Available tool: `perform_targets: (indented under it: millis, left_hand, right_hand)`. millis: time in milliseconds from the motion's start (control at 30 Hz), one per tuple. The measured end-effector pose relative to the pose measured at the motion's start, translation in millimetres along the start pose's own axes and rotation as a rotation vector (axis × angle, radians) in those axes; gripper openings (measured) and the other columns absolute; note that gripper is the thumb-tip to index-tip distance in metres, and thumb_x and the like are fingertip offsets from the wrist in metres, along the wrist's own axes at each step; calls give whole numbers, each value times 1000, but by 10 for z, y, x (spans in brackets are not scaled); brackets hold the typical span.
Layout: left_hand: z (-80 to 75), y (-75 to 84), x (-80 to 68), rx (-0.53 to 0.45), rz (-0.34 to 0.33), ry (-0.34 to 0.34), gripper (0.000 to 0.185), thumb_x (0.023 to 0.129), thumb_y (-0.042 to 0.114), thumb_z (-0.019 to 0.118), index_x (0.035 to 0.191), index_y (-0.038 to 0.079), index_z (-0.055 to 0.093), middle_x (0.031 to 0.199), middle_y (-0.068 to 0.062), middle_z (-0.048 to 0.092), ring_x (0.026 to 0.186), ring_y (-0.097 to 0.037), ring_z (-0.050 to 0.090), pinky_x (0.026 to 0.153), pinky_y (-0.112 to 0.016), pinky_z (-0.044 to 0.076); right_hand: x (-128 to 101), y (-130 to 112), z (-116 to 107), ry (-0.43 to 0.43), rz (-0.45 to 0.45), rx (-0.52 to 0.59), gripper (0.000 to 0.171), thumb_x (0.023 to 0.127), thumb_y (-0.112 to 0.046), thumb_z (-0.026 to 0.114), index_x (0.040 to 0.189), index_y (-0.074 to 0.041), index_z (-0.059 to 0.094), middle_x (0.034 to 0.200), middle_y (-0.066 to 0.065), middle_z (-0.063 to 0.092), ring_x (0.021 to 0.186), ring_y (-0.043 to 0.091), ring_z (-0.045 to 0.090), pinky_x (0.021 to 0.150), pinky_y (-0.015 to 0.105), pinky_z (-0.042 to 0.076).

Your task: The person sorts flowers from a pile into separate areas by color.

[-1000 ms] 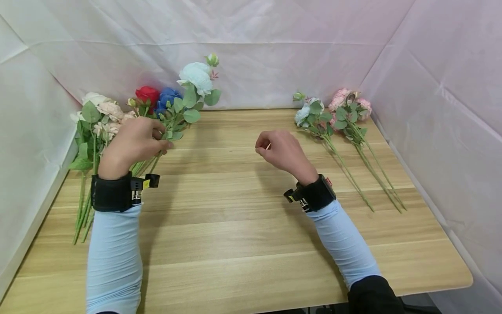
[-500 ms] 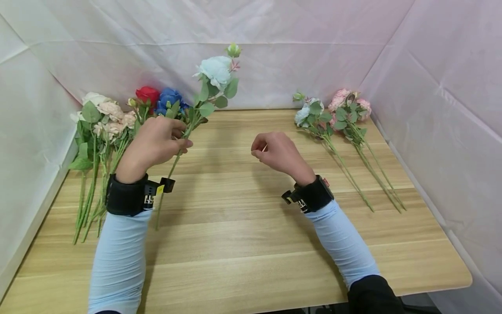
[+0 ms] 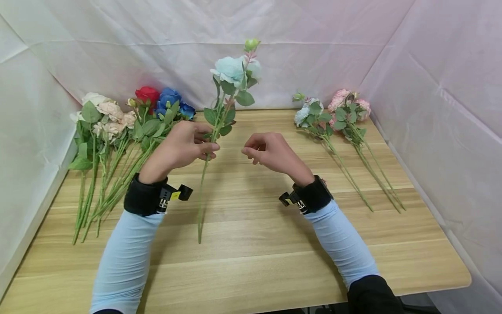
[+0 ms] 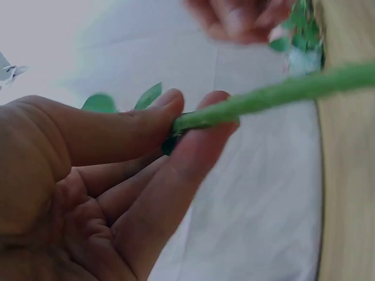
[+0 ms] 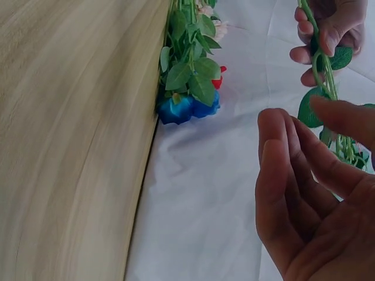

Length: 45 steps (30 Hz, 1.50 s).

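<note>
My left hand (image 3: 182, 146) pinches the green stem of a light blue artificial flower (image 3: 229, 69) between thumb and fingers. The flower stands nearly upright over the middle of the table, its bloom and bud at the top and its stem hanging below the hand. In the left wrist view the stem (image 4: 281, 91) passes between thumb and fingertip. To the right of the flower, apart from it, is my right hand (image 3: 274, 155). Its fingers are loosely bent, and the right wrist view shows a gap between thumb and fingers (image 5: 275, 175) with nothing held.
At the left of the wooden table (image 3: 243, 261) lie several flowers, among them a red rose (image 3: 147, 94), blue roses (image 3: 168, 99) and cream flowers (image 3: 111, 111). On the right lie another light blue flower (image 3: 303, 115) and pink flowers (image 3: 340, 99). White cloth (image 3: 313, 26) walls surround the table.
My left hand has carried the light blue flower rightward from the left bunch to mid-table, turning it more upright. My right hand has shifted slightly left, its fingers a little more apart.
</note>
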<state>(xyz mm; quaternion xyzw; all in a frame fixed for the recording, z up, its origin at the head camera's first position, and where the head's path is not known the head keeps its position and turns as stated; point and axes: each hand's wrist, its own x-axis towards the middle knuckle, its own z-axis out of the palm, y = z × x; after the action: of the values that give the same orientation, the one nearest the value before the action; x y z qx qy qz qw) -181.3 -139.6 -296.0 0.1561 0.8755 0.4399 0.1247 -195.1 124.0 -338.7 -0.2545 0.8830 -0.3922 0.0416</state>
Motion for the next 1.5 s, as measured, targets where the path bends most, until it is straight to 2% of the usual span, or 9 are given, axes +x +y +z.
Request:
perform_targets:
  millis: [133,300,533,733,1000,1067,1233,1367,1500]
  left_hand:
    - [154,1,80,-74,38,-39,26,100,9,69,126,3,67,112,-20,74,87,-22,78,76,-33,64]
    - [308,-1,128,-194,33,-104,26,101,9,67,126,6,66,114,-18,73,92,-24,77,80,-35,64]
    - [494,-4,178,-304,64,-138,30,101,7,66,131,7,67,109,-18,75,92,-27,77,83,-39,64]
    - [591,33,204,-385,51,-126,37,101,7,66,138,9,64,114,-16,76,94,-28,77,85,-43,64]
    - [670,38,243,-422,42,-125,41,101,9,67,142,10,61,112,-19,76,96,-34,77,85,-40,64]
    - [682,39,249,-425,36,-123,43,101,11,68,143,11,60,110,-18,77,98,-37,76,84,-40,64]
    - [697,43,257,-404,20,-126,47,101,15,68,147,13,57,109,-16,77,90,-30,77,84,-39,64]
    - [711,50,261,-374,26,-132,47,103,15,66,149,14,55,112,-18,76,86,-24,77,84,-43,64]
    - [720,59,267,-356,35,-141,46,104,16,65,148,13,56,114,-20,75,88,-27,76,83,-42,64]
  right_hand:
    - [-4,-23,-2,-31,-1,77,25,101,-37,69,106,-14,78,88,10,75,68,17,70,64,39,58]
    - [5,-41,-2,-38,30,114,32,103,-41,64,109,-13,76,88,11,75,69,19,71,65,41,59]
    - [7,-24,-19,35,62,175,32,104,-38,63,110,-11,77,91,14,76,75,26,73,65,39,60]
    - [17,19,2,101,116,330,30,100,-37,69,106,-10,79,96,10,78,86,22,75,79,47,62]
    - [13,32,31,141,159,610,24,97,-28,74,102,-5,76,92,7,75,95,28,71,88,42,61]
    - [10,29,30,148,161,625,24,96,-29,75,97,-4,74,88,5,73,97,28,70,88,42,61]
    - [10,33,40,169,174,652,26,96,-25,76,87,-1,69,82,4,70,100,26,69,91,42,60]
    - [22,38,45,187,198,647,20,96,-23,75,88,-4,72,85,1,71,100,23,69,93,41,59]
    - [23,49,30,187,211,637,23,96,-22,75,86,-3,69,82,1,70,99,23,68,93,42,59]
